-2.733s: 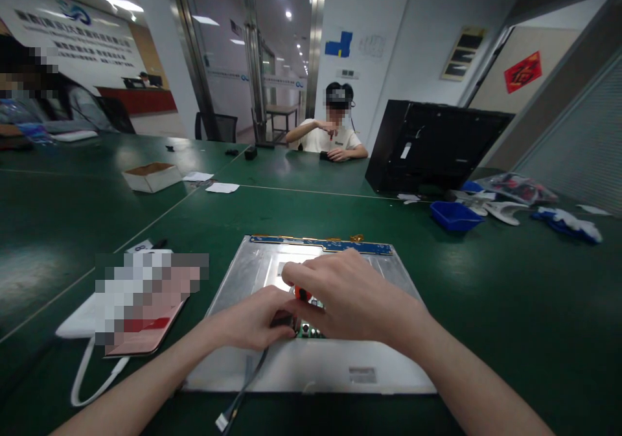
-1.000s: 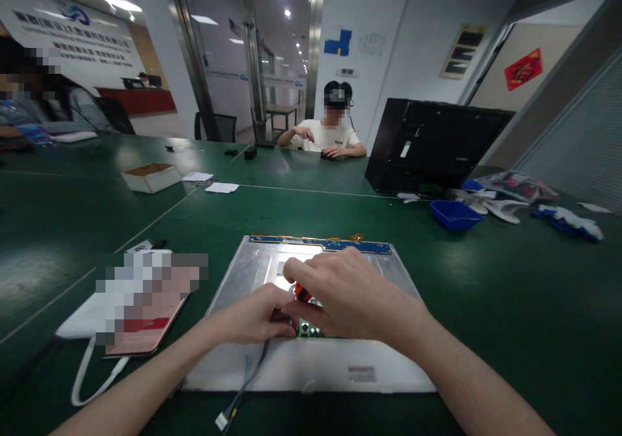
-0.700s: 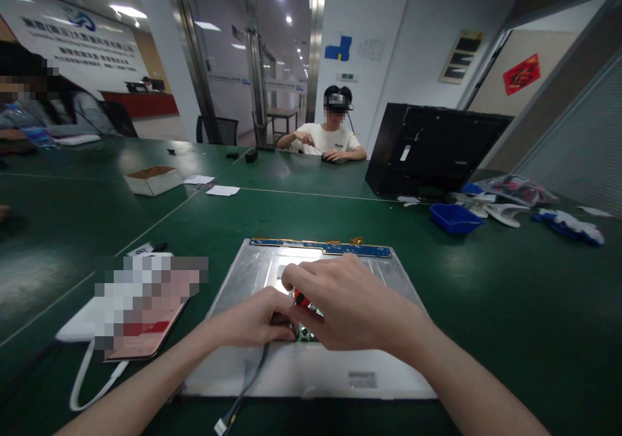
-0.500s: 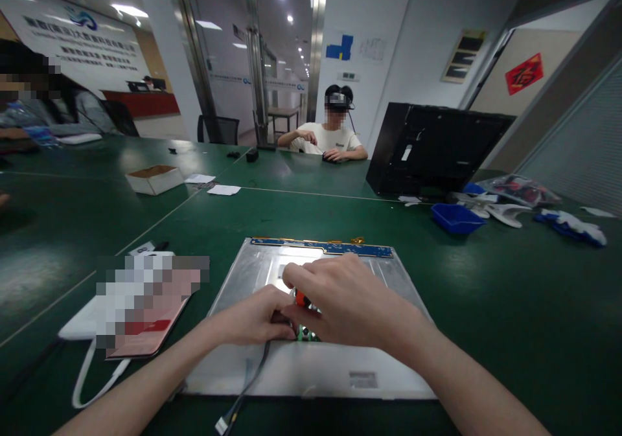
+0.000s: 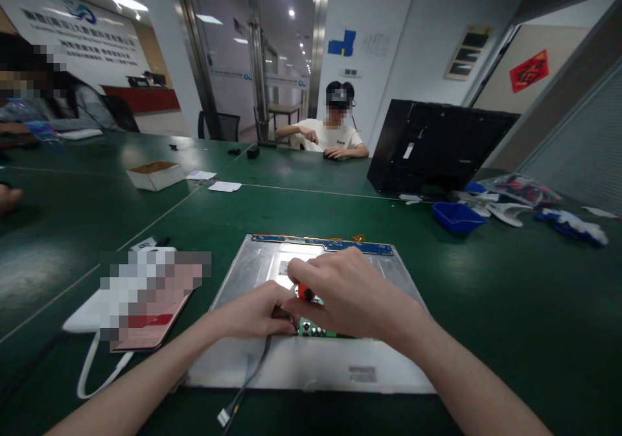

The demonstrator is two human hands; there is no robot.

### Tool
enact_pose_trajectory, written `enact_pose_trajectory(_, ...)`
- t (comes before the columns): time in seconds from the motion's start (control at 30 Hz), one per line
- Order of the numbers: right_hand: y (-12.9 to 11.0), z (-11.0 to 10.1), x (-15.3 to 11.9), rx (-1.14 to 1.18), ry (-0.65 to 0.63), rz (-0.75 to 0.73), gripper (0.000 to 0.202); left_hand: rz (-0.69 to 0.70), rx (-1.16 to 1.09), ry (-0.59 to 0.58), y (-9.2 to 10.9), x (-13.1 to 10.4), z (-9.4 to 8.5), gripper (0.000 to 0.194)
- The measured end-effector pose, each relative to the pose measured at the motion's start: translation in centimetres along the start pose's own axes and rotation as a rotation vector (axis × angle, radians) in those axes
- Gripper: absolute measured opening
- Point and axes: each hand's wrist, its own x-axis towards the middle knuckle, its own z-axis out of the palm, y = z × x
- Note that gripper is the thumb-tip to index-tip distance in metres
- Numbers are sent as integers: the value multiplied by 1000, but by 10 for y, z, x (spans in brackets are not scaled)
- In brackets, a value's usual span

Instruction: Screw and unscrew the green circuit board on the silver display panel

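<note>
R hand (image 5: 352, 287) gripped the orange-black handle (image 5: 305, 292) over the green PCB (image 5: 318, 331), prob. for control, w/ L hand (image 5: 265, 309) close by, prob. steadying, though can't tell its grip.

Odds and ends around a green table (image 5: 486, 293)
A pink phone (image 5: 162, 319) lies over a white device with a white cable (image 5: 87, 371); beyond them sit an open cardboard box (image 5: 155, 177) and paper slips (image 5: 225, 186). A black monitor (image 5: 437, 148) stands near a blue tray (image 5: 457, 218) and blue-and-white gloves (image 5: 573, 225). A person (image 5: 335, 135) sits across the table.
</note>
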Motion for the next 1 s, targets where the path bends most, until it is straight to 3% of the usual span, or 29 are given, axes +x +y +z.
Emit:
enact_pose_trajectory(0.33, 3, -14, -3, 45, -12, 44, 13, -15, -50, -68, 1, 2, 0, 4)
enact_pose_trajectory(0.57, 2, -10, -1, 45, -12, 8, 15, 25, -34, -12, 3, 1, -1, 4)
enact_pose_trajectory(1.0, 1, -3, 1, 4, -28, -3, 17, -3, 33, -23, 0, 0, -2, 7)
